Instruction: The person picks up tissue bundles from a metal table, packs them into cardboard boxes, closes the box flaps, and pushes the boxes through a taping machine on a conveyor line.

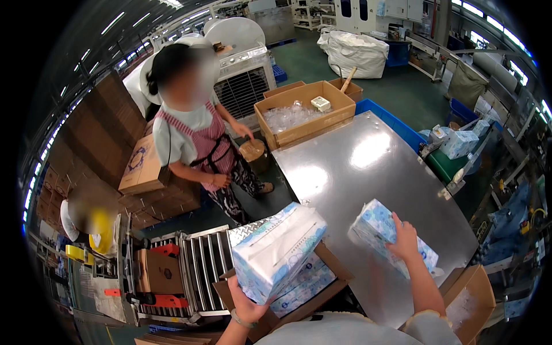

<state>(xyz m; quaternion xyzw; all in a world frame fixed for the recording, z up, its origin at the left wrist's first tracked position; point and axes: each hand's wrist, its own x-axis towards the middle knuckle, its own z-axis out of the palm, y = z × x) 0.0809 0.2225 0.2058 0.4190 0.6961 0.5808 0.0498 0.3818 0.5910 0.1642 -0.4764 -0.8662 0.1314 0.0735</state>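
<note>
My left hand [248, 305] is closed round the lower end of a white and blue plastic-wrapped tissue pack [282, 244], which is tilted above an open carton [339, 269]. Inside that carton lie more blue patterned packs [305, 287]. Over the metal table, my right hand [404, 240] grips a second blue and white tissue pack [374, 225] from above, fingers across its side. The far ends of both packs point away from me.
A shiny metal table [345, 172] fills the middle. Left of the carton runs a roller conveyor [204, 259] bearing a closed box [158, 271]. A co-worker [201, 132] stands beyond it. Boxes of clear plastic [293, 118] stand far and near right [463, 305]; a green conveyor [445, 164] carries packs.
</note>
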